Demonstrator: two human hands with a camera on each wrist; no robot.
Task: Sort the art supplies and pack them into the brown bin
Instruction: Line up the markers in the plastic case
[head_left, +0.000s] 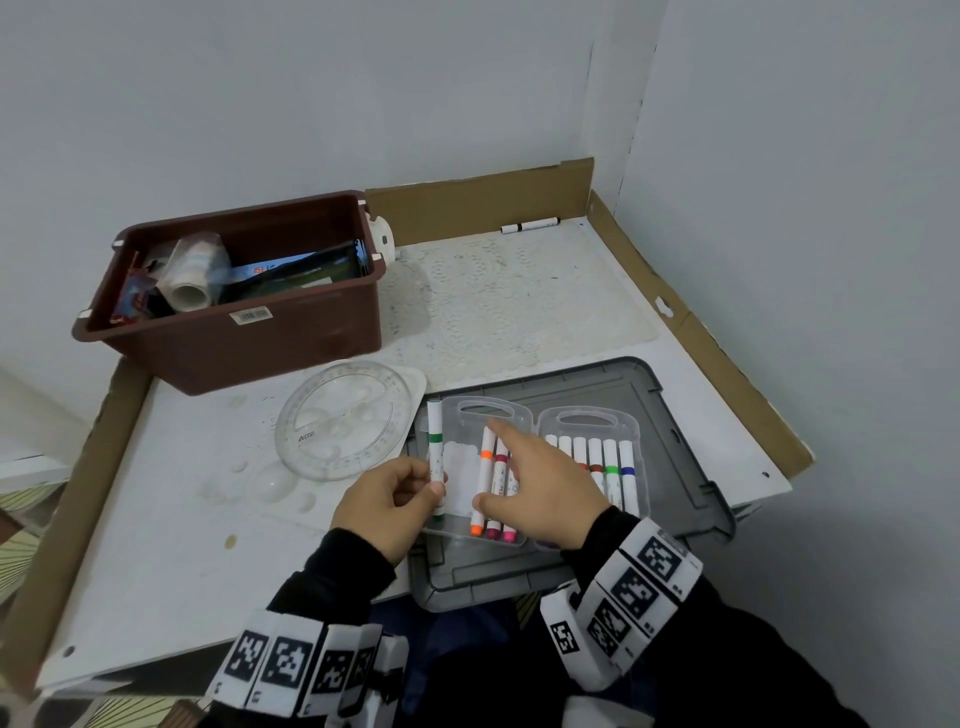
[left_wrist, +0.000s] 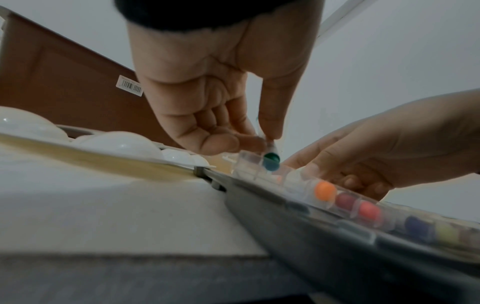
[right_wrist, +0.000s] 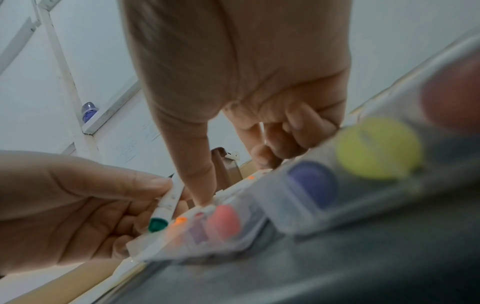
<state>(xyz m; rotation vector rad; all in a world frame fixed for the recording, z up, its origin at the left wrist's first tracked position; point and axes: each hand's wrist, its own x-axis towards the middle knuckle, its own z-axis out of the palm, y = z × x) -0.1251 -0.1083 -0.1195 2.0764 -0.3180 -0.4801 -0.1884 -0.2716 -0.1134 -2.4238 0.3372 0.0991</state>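
Set on the tray lid (head_left: 670, 395) at near right: open marker case (head_left: 524, 467), markers in both halves. Left of the lid: protractor (head_left: 343, 418) atop a palette (head_left: 415, 382). Behind and left of the lid: bin (head_left: 244, 343) (already holding supplies). Far behind: a lone marker (head_left: 530, 226).

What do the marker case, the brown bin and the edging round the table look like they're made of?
Marker case: clear, glossy plastic; the markers show through its walls.
Brown bin: opaque moulded plastic, slight sheen, rolled rim.
Edging: looks like plain brown cardboard, matte, with cut, uneven edges.
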